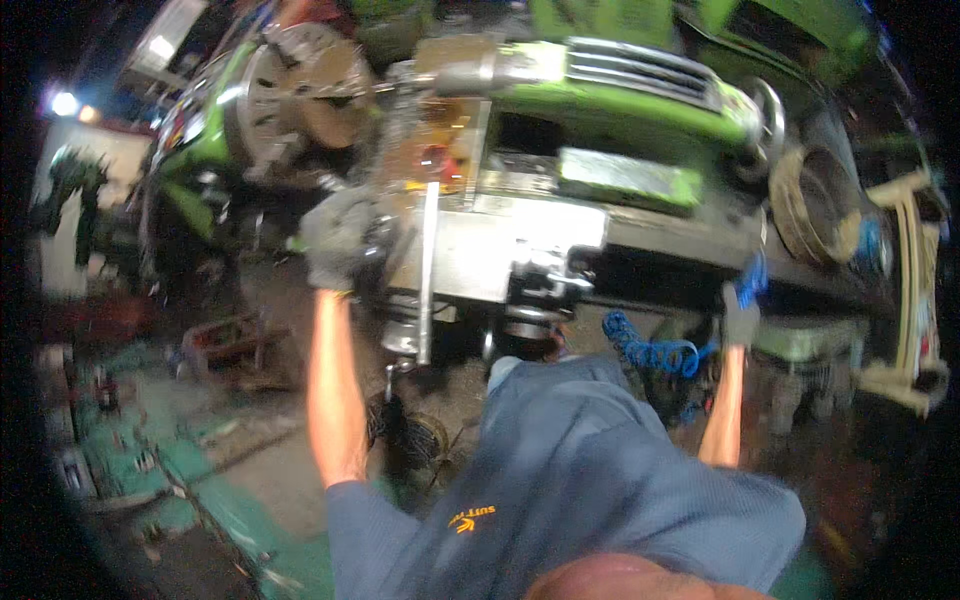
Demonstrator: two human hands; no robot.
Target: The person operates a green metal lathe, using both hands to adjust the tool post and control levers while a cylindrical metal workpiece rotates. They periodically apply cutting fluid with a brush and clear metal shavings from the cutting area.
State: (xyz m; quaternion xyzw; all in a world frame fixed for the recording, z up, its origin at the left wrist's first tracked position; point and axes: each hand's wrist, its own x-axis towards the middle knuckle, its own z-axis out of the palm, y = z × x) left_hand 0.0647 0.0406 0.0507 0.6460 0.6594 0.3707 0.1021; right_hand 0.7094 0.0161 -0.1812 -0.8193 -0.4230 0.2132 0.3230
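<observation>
My left hand (338,240), in a grey work glove, is closed at the left end of the lathe carriage (465,250). Blur hides what its fingers hold; a dark, shiny fitting is beside them. To the right, my gloved right hand (740,322) grips a blue air blow gun (750,278) with its thin nozzle tilted upward. A blue coiled hose (640,350) hangs close by that hand. Beyond my left hand stands the lathe chuck (265,105) with a round, brownish workpiece (335,95) at its face.
A green tailstock (620,100) with a handwheel (770,125) spans the far side. A long bright lever (428,270) crosses the carriage front. A large metal ring (810,205) rests at right, near a beige frame (908,280). A reddish metal frame (235,345) lies on the floor at left.
</observation>
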